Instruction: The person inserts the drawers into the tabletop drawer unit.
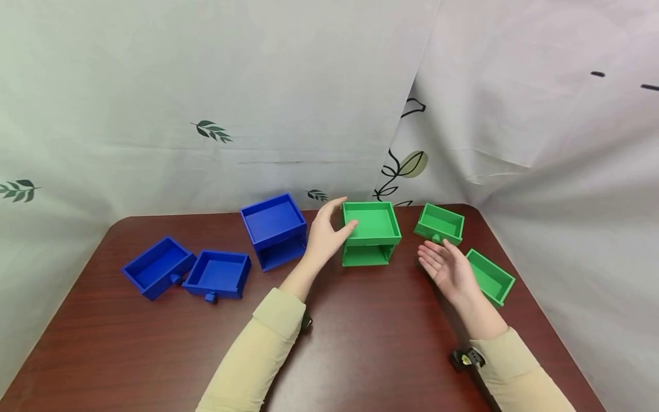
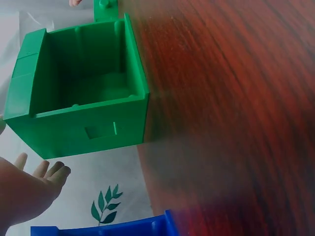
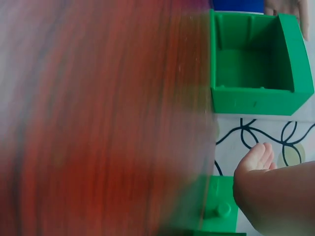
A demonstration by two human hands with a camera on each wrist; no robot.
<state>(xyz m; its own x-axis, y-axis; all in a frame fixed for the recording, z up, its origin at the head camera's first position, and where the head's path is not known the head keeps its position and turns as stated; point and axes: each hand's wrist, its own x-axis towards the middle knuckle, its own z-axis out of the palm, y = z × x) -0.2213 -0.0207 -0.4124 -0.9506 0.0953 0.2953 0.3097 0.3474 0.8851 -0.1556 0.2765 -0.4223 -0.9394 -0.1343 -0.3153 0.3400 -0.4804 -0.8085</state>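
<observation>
Tabletop (image 1: 370, 337); two cabinets (image 1: 371, 233); four drawers (image 1: 218, 272)

Soft light is bright; pale glare lies on the table (image 1: 355, 366) in front of the green case (image 1: 372, 220), its lower opening (image 1: 366, 255) shadowed; wrist views look blurry.

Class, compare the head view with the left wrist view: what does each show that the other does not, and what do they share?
Only the head view: the leftmost blue, box-shaped, knobbed drawer, the similar blue drawer beside it, and the person's beige fabric sleeves.

Only the left wrist view: a small rectangular recess and a narrow slit in a side wall of the green, box-shaped, plastic-looking cabinet.

Both: that cabinet, the left hand, the reddish-brown, wood-grained table and the pale, leaf-printed cloth.
</observation>
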